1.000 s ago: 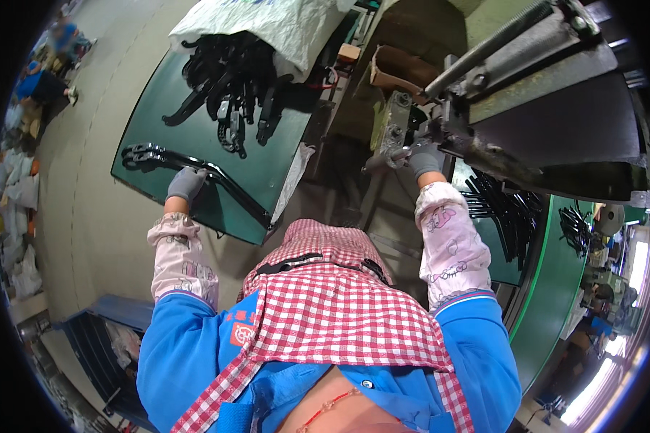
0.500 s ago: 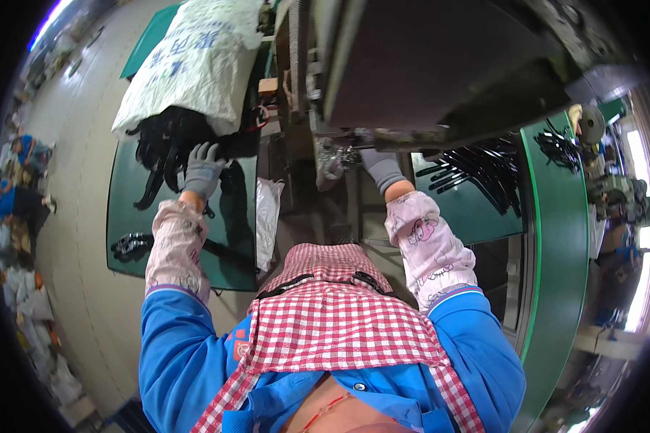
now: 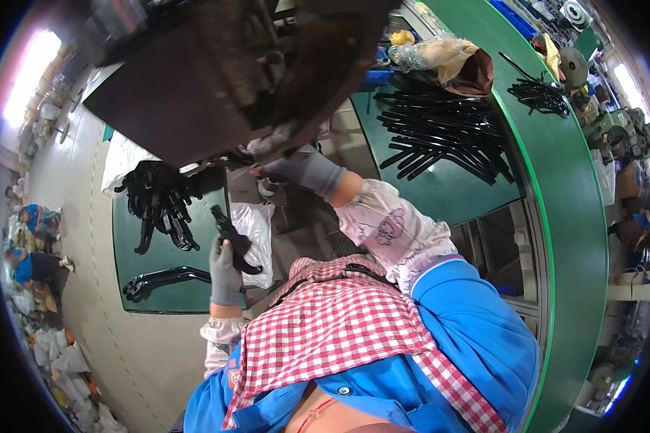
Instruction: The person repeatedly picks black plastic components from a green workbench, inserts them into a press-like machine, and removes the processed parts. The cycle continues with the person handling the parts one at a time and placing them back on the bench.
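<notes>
My left hand (image 3: 226,278), in a grey glove, is closed round a black, curved part with a hooked lower end (image 3: 235,242), held near the table's right edge. A heap of similar black curved parts (image 3: 159,206) lies on the green table (image 3: 141,263) just beyond. Long glossy black parts (image 3: 170,278) rest on that table's near side. My right hand (image 3: 303,172), gloved too, reaches under the dark machine (image 3: 180,108); its fingers are mostly hidden there, so I cannot make out what they hold.
The machine's large dark body overhangs the top middle. Many black rods (image 3: 440,133) lie on a green table to the right, near a wrapped bundle (image 3: 448,61). A white plastic bag (image 3: 251,242) hangs between the tables. A green bench (image 3: 574,216) runs along the right.
The view has swung, shifting the machine leftward. My left hand has come away from the heap, nearer my body, with a black curved part in it. My right hand stays by the machine.
</notes>
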A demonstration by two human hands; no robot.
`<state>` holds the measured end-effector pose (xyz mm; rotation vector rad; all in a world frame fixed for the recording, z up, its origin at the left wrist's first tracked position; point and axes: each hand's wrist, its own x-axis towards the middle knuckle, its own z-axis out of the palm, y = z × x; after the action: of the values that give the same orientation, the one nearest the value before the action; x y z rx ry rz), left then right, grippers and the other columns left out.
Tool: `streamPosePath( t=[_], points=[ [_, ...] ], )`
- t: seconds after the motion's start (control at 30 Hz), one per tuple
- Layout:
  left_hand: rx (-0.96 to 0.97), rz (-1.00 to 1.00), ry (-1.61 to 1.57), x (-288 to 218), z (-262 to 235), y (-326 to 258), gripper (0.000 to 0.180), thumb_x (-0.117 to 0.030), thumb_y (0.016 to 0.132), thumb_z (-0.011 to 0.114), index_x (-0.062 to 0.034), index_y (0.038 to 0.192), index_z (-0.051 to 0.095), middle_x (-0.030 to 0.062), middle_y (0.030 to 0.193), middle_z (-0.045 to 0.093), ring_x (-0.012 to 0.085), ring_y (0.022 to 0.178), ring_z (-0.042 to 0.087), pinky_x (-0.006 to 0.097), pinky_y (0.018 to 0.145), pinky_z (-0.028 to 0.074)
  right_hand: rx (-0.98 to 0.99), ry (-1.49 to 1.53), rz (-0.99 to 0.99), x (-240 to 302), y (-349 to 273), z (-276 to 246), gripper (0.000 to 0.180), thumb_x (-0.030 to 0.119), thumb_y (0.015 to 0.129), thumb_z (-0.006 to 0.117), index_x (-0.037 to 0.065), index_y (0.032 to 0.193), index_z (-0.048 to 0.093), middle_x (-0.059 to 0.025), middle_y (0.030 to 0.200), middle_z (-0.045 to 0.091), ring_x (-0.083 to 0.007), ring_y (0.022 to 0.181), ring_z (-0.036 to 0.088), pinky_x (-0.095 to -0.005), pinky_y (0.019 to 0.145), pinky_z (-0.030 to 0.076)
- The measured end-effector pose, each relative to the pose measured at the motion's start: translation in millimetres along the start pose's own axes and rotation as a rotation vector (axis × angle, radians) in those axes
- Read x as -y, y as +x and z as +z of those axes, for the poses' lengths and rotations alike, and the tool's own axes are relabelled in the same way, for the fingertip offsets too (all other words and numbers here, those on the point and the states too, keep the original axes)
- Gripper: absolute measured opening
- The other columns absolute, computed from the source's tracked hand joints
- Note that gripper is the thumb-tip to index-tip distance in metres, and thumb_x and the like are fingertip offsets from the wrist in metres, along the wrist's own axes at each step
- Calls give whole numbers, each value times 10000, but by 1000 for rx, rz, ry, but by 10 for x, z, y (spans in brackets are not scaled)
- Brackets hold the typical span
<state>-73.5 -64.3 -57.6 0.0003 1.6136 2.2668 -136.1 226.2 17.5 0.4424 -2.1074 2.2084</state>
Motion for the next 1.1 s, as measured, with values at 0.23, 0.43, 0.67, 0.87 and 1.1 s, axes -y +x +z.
streamPosePath(
  t=[0.23,0.43,0.67,0.87,1.1],
  points=[
    [117,-116,-87,92,1027,-423,620,-392,940,684,-19,1374,445,44,977,603,144,893,609,360,877,540,110,-399,67,-38,272,58,508,407,761,759,39,1102,676,-207,1026,703,-362,908,682,-395,810,542],
    [3,-148,40,107,1410,-647,539,-265,932,708,-14,1348,475,59,1073,633,166,963,639,363,911,524,121,395,261,-328,80,-176,404,333,848,744,68,1145,670,-105,929,709,-243,680,654,-371,654,539],
    [-63,-152,287,398,1439,-965,420,-74,955,600,-22,1353,478,56,1103,620,148,953,627,298,883,505,-234,-1231,539,-861,-1208,-2321,523,394,864,694,170,1325,593,-139,1296,617,-334,1149,609,-423,952,508],
    [61,-187,611,192,1571,-772,380,-120,923,659,3,1266,550,15,898,590,83,785,538,252,702,468,-132,-1599,844,-1079,-2042,-3342,398,382,882,642,207,1239,617,-87,1245,591,-329,1259,501,-513,1027,382],
    [350,200,1266,-526,1609,-349,464,-262,849,740,-43,1231,596,188,872,648,347,769,636,397,675,485,147,-1039,-87,76,-1664,-1994,351,299,938,646,98,1198,524,-117,742,653,-378,682,640,-468,614,493]
  ],
)
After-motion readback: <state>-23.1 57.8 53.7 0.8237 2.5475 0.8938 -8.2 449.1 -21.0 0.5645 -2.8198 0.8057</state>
